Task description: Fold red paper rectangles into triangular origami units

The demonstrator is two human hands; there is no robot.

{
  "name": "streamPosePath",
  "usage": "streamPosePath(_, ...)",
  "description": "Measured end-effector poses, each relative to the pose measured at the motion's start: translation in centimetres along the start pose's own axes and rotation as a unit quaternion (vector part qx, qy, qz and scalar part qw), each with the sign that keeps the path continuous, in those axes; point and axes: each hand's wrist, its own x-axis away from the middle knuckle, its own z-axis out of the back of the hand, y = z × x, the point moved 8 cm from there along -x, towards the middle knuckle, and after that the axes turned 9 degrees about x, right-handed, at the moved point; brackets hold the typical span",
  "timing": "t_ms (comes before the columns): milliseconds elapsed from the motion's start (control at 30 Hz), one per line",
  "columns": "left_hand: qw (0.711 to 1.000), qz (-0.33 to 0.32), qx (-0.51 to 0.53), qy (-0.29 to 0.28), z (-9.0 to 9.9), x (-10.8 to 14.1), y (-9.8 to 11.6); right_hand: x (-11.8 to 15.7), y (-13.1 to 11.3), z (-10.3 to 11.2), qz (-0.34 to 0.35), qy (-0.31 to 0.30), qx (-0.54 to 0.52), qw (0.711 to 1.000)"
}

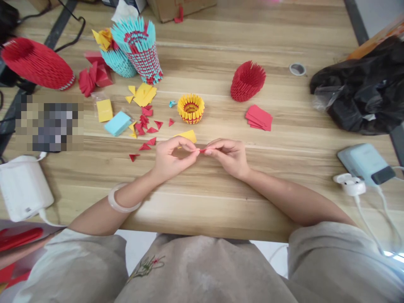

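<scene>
Red slip (202, 150) ran left-right, level between fingertips: left hand (170, 156) pinched one end, right hand (232, 159) the other; neither nearer.

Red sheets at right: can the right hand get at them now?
Probably yes: only bare table separates the red sheets from the right hand, though it pinches a red piece.

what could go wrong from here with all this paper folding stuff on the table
The thin red piece pinched between left hand and right hand might slip or crease off line. The loose red triangles could get brushed by the left forearm.
</scene>
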Motion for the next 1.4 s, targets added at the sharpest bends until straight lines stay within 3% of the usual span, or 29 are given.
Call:
streamPosePath(233,0.998,0.035,0.041,0.008,-0.4,-0.2,-0.2,0.2,0.1,-0.1,0.014,-0.014,-0.022,1.0)
streamPosePath(367,0.984,0.121,0.13,-0.031,-1.2,-0.3,-1.8,0.1,0.2,-0.1,0.004,-0.025,-0.018,1.0)
streamPosePath(500,0.939,0.25,0.225,-0.074,-2.2,0.2,-3.7,0.0,-0.1,-0.1,0.017,-0.022,-0.022,0.999)
streamPosePath(600,0.889,0.344,0.287,-0.095,-3.1,0.9,-4.4,0.1,-0.3,-0.1,0.038,-0.021,-0.013,0.999)
streamPosePath(733,0.831,0.433,0.34,-0.078,-3.7,1.8,-4.9,0.4,-1.2,0.2,0.106,0.005,0.068,0.992)
streamPosePath(867,0.825,0.435,0.358,-0.035,-3.3,1.8,-5.0,0.9,-2.7,-0.2,0.211,0.001,0.151,0.966)
streamPosePath(933,0.829,0.433,0.354,-0.032,-3.3,1.7,-5.0,1.0,-3.0,-0.3,0.225,-0.003,0.163,0.961)
streamPosePath(1100,0.837,0.433,0.333,-0.024,-2.9,1.6,-5.1,0.9,-2.3,-0.2,0.188,-0.009,0.137,0.973)
streamPosePath(1300,0.84,0.441,0.312,-0.054,-3.1,1.5,-4.9,1.0,-0.6,0.7,0.109,0.041,0.111,0.987)
streamPosePath(1400,0.846,0.438,0.299,-0.057,-3.1,1.6,-4.7,1.2,-1.3,0.4,0.135,0.029,0.146,0.98)
